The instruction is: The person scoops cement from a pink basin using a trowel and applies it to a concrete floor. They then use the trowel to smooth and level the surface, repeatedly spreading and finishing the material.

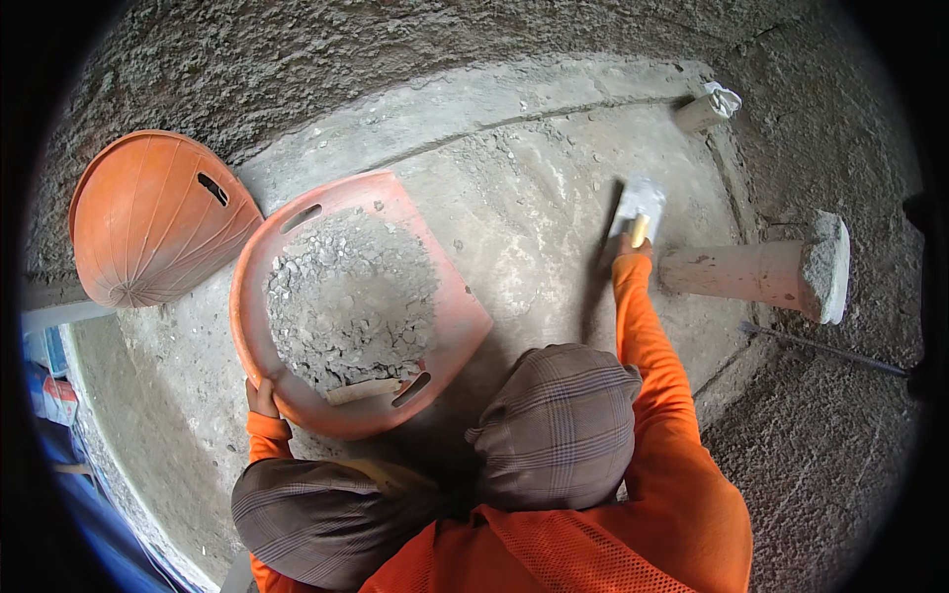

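My left hand (262, 397) grips the near left rim of an orange plastic scoop basket (247, 296). Crumbly grey mortar rubble (351, 292) fills much of its hollow. By the basket's near handle slot lies a pale, stick-like piece (364, 391), partly among the rubble. Stretched out ahead, my right hand (633, 247) is closed round the pale yellow handle of a plastering trowel (643, 196). The trowel's flat, whitish blade is over the concrete floor, and a dark shadow runs beside it. Whether the blade touches the floor I cannot tell.
A second orange scoop basket (158, 217) stands tilted at the left against the rough wall (395, 49). Right of the trowel, a wide pipe (751, 272) sticks up; a narrower capped pipe (700, 111) is farther back. A dark rod (830, 348) is at the right.
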### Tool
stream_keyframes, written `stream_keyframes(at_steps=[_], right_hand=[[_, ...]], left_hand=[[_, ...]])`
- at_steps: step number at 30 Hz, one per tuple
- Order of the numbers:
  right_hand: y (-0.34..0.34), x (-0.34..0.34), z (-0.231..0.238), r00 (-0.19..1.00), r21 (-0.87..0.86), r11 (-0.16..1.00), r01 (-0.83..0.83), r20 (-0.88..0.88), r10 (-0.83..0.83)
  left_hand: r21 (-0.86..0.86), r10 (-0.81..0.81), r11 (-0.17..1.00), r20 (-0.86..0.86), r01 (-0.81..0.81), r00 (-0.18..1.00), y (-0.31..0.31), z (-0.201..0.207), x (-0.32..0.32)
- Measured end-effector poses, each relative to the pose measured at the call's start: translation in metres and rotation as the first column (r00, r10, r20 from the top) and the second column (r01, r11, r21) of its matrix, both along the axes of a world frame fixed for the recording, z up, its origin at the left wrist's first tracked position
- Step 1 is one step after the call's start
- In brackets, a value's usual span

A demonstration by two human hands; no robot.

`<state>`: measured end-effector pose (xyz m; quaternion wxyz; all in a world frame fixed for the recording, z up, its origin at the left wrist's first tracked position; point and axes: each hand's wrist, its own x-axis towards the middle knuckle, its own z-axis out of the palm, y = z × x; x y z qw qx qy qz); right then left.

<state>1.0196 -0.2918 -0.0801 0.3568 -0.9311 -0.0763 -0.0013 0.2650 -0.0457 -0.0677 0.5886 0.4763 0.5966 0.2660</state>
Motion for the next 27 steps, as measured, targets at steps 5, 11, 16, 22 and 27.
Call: stream_keyframes(at_steps=[5, 11, 16, 22, 27], right_hand=[[-0.032, 0.073, -0.044, 0.937, -0.016, 0.950, 0.310, -0.165, -0.309], [0.067, 0.041, -0.029, 0.985, -0.119, 0.992, 0.040, -0.164, -0.059], [0.148, 0.022, 0.002, 0.967, -0.196, 0.960, -0.202, -0.196, 0.163], [0.173, 0.010, 0.025, 0.918, -0.414, 0.819, -0.397, -0.185, 0.351], [0.166, -0.018, 0.019, 0.910, -0.290, 0.870, -0.399, -0.246, 0.335]], left_hand=[[0.009, -0.011, 1.000, 0.045, 0.011, 0.999, 0.002, 0.005, 0.004], [-0.009, 0.079, 0.997, 0.077, -0.079, 0.994, -0.001, 0.011, 0.011], [-0.068, 0.040, 0.997, 0.076, -0.035, 0.996, 0.001, 0.012, 0.010], [-0.046, 0.100, 0.994, 0.082, -0.096, 0.992, 0.000, 0.021, 0.023], [-0.083, 0.164, 0.984, 0.087, -0.157, 0.983, -0.002, 0.022, 0.023]])
